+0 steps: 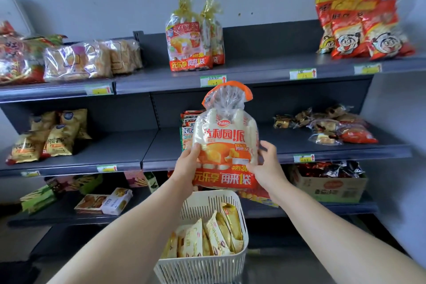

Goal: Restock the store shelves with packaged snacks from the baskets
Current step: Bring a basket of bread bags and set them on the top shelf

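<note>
Both hands are raised before the middle shelf. We note the left hand and right hand gripping the large cake bag at its lower sides, fingers curled round it. The bag is upright, orange seal on top. Directly beneath is a white basket holding gold-wrapped packets. Two matching bags stand on the top shelf.

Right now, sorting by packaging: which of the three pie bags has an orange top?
The held pie bag, gripped between left hand and right hand; the two shelved pie bags up top have gold tied tops.
</note>
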